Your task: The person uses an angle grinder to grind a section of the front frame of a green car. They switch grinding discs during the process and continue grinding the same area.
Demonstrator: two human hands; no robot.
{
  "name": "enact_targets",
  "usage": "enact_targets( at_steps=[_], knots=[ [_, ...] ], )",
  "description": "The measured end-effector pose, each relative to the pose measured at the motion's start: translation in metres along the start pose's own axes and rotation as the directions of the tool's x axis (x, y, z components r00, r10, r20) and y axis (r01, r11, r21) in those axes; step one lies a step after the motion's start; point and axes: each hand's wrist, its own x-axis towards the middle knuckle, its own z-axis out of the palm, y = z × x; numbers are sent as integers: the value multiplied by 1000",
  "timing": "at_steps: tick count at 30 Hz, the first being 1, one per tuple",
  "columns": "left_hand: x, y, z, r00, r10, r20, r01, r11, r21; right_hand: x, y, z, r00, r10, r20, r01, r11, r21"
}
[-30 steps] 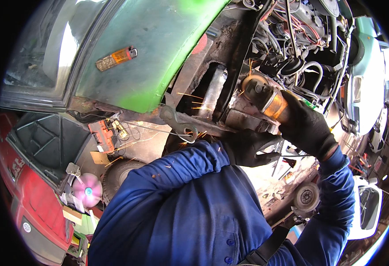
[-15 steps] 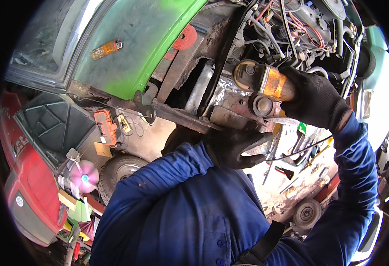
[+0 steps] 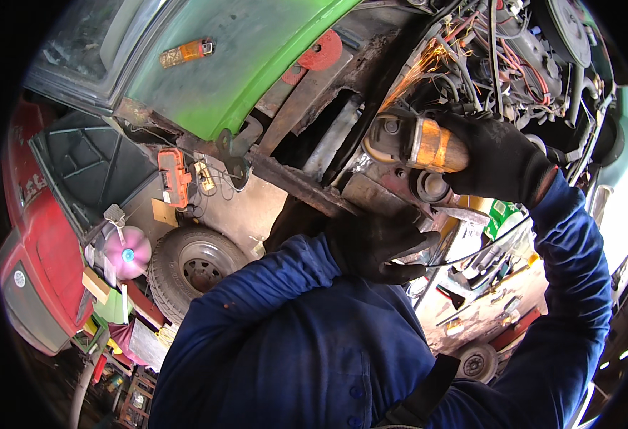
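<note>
In a black glove, my right hand [image 3: 503, 157] grips an orange and grey angle grinder [image 3: 435, 145]. Its disc end presses near a dark metal edge in the engine bay, and a stream of sparks [image 3: 417, 71] flies up and away from it. My left hand [image 3: 378, 247], also gloved in black, is empty with thumb and fingers apart, close to the end of a rusty metal rail [image 3: 299, 186]. A round metal mount [image 3: 432, 184] sits just below the grinder. The exact contact spot of the disc is hidden.
Red grinding discs [image 3: 321, 50] lie beside the green fender [image 3: 256, 93], on which an orange object [image 3: 187, 52] rests. Engine hoses and wires [image 3: 525, 71] fill the upper right. A wheel [image 3: 192, 264], an orange case [image 3: 174, 175] and a spinning pink fan [image 3: 128, 250] stand at left.
Sparks now fly from the grinder where there were none. The grinder has shifted slightly left and down in the picture. My left hand keeps nearly the same place and pose.
</note>
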Motion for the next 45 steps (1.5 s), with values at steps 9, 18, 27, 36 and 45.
enact_targets(
  at_steps=[9, 18, 27, 36, 45],
  knots=[
    [-1, -1, 1, 998, 4, 60, -1, 999, -37, 3, 15, 6, 997, -36, -66, 35, 999, -16],
    [-1, 0, 2, 997, 21, 71, -20, 1000, -5, 5, 19, 8, 998, -1, -65, 0, 1000, -9],
    [-2, 1, -1, 996, 35, 85, -33, 999, -28, -9, 8, -27, 998, -53, 41, 57, 992, -110],
    [-8, 2, -4, 1000, 24, -1, -24, 991, -132, 1, -16, -37, 994, -20, 112, 32, 994, -108],
    [-11, -4, 7, 994, 71, -81, -91, 956, -277, 6, -50, -47, 983, 48, 178, -29, 993, -113]
  ],
)
